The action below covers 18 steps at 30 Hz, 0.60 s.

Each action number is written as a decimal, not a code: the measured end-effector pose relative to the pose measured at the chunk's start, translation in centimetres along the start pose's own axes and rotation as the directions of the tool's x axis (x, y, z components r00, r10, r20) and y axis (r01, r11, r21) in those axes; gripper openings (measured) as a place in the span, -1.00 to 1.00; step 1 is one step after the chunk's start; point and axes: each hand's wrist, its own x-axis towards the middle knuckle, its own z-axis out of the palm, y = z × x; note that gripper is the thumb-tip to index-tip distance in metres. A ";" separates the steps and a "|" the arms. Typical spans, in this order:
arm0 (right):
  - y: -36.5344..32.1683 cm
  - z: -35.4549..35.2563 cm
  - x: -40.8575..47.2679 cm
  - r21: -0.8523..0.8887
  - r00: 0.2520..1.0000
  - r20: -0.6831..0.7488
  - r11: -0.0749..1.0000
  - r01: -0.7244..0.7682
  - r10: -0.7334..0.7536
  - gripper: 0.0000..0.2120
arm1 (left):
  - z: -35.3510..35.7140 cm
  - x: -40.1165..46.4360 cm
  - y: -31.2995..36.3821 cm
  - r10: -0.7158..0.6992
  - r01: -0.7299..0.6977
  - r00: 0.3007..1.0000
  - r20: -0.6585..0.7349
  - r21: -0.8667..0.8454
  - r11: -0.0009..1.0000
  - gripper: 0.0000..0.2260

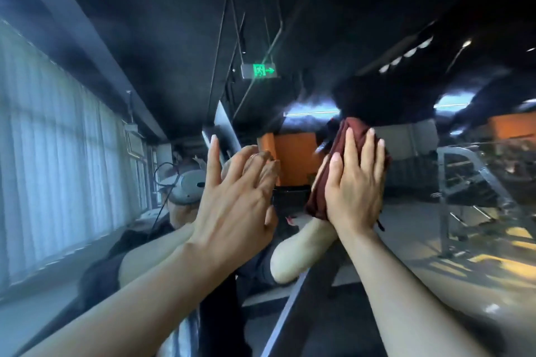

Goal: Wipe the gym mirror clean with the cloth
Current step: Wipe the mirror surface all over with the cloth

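Gym ceiling, a green exit sign (263, 70) and curtained windows (58, 139) reflect in the mirror (290, 23). Right hand (355, 185) presses the cloth (355, 132) flat against it; left hand (237, 197) rests flat, fingers straight.

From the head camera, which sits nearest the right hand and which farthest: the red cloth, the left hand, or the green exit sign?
1. Red cloth: pressed under the right hand.
2. Left hand: beside it, to the left, on the mirror.
3. Green exit sign: reflected high above, farthest.
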 end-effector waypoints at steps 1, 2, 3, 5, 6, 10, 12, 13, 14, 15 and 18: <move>1.6 -0.4 -1.2 0.002 1.000 -0.003 1.000 -0.031 0.031 -0.45 | 0.2 -0.4 0.5 0.007 -0.007 1.000 0.017 0.000 1.000 -0.40; 3.0 -0.8 -2.6 0.003 0.998 -0.003 0.998 -0.066 0.066 -0.45 | 0.4 -0.9 0.9 0.011 -0.011 0.999 0.034 0.000 1.000 -0.40; 4.1 -1.2 -4.0 0.000 0.995 -0.001 0.995 -0.101 0.101 -0.45 | 0.5 -1.4 1.3 0.016 -0.016 0.999 0.049 0.001 1.000 -0.40; 5.5 -1.8 -6.7 -0.013 0.984 0.004 0.984 -0.179 0.179 -0.44 | 0.6 -2.7 1.7 0.030 -0.029 0.997 0.078 -0.009 1.000 -0.39; 5.6 -1.9 -8.1 -0.019 0.975 0.008 0.975 -0.220 0.221 -0.43 | 0.5 -3.3 1.8 0.034 -0.033 0.995 0.090 -0.013 0.999 -0.39; 2.6 -1.7 -11.7 0.000 0.954 -0.013 0.954 -0.301 0.301 -0.44 | -0.4 -6.0 0.5 0.019 -0.016 0.991 0.134 -0.025 1.000 -0.33; -0.1 -1.2 -11.7 0.003 0.966 -0.031 0.966 -0.259 0.258 -0.47 | -1.3 -7.1 -1.2 -0.009 0.012 0.989 0.146 -0.021 1.000 -0.33; -1.7 -0.9 -11.3 -0.003 0.975 -0.027 0.975 -0.220 0.220 -0.49 | -1.9 -7.7 -2.3 -0.031 0.033 0.989 0.142 -0.015 0.999 -0.34; -3.4 -0.6 -10.7 -0.009 0.985 -0.016 0.985 -0.175 0.174 -0.49 | -2.3 -8.1 -3.3 -0.057 0.059 0.990 0.132 -0.009 0.998 -0.35; -5.4 -0.4 -10.2 -0.010 0.993 0.000 0.993 -0.120 0.120 -0.50 | -2.8 -8.8 -4.3 -0.083 0.083 0.990 0.118 -0.002 0.997 -0.35; -11.7 0.3 -9.9 0.021 0.990 0.043 0.991 0.130 -0.131 -0.52 | -3.7 -10.6 -6.5 -0.149 0.150 0.986 0.080 -0.011 0.989 -0.36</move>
